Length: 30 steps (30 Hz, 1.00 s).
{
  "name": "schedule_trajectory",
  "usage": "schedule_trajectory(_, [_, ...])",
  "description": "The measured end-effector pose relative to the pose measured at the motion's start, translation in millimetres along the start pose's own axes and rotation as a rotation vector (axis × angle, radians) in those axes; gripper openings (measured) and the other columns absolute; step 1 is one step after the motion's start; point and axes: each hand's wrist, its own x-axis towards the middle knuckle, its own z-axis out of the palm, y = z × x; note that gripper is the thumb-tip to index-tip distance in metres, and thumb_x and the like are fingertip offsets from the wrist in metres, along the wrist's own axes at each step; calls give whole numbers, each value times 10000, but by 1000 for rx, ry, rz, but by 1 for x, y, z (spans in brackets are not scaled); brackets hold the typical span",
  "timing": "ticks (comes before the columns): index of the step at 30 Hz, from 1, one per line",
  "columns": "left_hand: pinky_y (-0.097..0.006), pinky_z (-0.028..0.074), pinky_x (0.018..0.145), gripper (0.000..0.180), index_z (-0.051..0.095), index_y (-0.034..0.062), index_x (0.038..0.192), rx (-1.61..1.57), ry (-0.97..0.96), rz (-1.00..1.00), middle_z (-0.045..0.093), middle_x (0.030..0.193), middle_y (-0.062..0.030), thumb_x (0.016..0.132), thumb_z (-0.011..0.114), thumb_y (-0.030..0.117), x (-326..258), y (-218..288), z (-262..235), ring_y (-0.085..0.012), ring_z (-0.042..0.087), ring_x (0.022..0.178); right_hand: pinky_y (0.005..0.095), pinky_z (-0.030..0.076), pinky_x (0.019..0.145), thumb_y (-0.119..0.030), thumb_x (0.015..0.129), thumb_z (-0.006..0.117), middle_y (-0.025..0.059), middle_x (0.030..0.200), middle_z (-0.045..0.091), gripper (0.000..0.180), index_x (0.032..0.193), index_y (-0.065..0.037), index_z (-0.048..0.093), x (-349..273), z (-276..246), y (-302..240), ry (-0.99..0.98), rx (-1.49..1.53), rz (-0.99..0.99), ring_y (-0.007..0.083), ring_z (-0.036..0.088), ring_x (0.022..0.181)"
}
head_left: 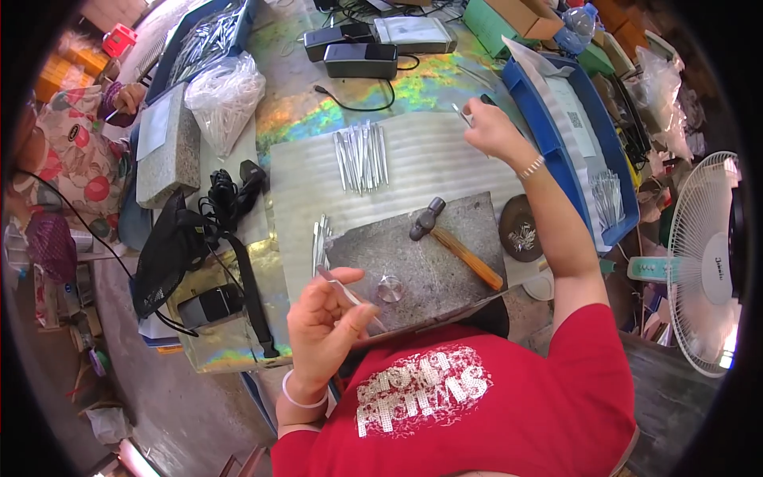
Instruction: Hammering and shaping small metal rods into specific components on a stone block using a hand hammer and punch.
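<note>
A: Where was the left hand (pixel 324 322), and what did it have?

B: Below the centre of the frame, a little left, at the slab's (pixel 477 222) left edge. Its fingers were nearly closed, thumb and forefinger pinching a strip (pixel 348 296), slim and metal, held at a slant.

A: And the right hand (pixel 498 135)?

B: Right of top centre, just beside the blue tray (pixel 556 155). Its fingers were curled in, gripping a slim silvery rod (pixel 459 113) that poked out toward the left. Something dark showed behind the knuckles; I couldn't tell whether it was held.

A: What lay on the slab?

B: A hammer (pixel 467 258), its wooden handle slanting toward the lower right, and a shiny round disc (pixel 389 288) near the left hand. A brown dish (pixel 511 213) with small metal bits sat just right of the slab.

A: Anything farther up?

B: A row of silvery sticks (pixel 362 159) on a pale sheet (pixel 421 151), which covered part of the tabletop (pixel 278 119). Another person (pixel 79 159) was at the upper left, and a white fan (pixel 707 270) stood at the right edge.
</note>
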Motion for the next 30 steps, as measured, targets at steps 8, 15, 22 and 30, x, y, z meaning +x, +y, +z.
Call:
schedule_trajectory(8, [-193,467,602,193,604,-51,1061,139,-166,143,656,800,-70,878,563,-5,15,-14,0,-83,590,684,174,394,462,-38,850,553,4,755,556,57,896,-4,546,-127,-84,-113,-359,1097,91,33,504,548])
schedule_trajectory(15, [-221,471,759,303,550,-41,1145,-17,-116,57,605,956,-54,848,598,-66,4,-21,15,-98,574,840,187,468,541,6,876,553,65,832,595,189,1040,-21,463,-161,-66,-156,-452,1243,-32,67,568,632])
schedule_trajectory(22, [-211,485,787,144,545,-39,1033,-179,-153,139,602,975,-66,891,566,-30,-5,-26,20,-95,593,912,287,431,533,-21,824,640,93,739,559,78,862,15,582,-158,-43,-179,-71,985,-419,193,547,627])
schedule_trajectory(30, [-196,497,678,116,562,-36,990,-33,-135,124,627,838,-41,877,586,-37,-11,-24,18,-56,586,781,258,427,496,-17,788,681,89,728,577,129,889,10,607,-162,-42,-187,-24,981,-382,166,560,571])
